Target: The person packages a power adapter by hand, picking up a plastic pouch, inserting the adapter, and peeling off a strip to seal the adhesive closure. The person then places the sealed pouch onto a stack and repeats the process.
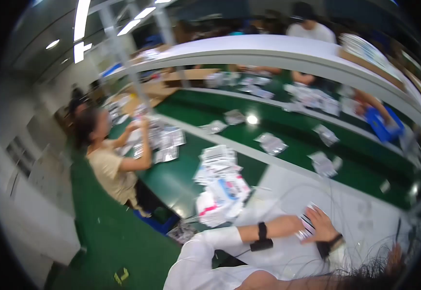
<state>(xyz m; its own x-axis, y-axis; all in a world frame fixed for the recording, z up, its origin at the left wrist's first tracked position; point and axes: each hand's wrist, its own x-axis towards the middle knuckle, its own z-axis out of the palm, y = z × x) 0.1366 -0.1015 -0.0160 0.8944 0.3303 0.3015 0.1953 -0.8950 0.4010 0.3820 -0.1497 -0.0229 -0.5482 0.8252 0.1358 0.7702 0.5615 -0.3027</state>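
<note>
I can't read any words or numbers from here; everything is too blurry. The messy pile of flat white paper-like packets [225, 188] near six o'clock has pink, blue and black print, all smeared. The small flat white packet [306, 227] at four o'clock has dark and pink marks, too fuzzy to read. At seven o'clock, a bright yellow mark [121, 276] sits on the smooth green floor [104, 232]; I can't tell if it's a letter.
</note>
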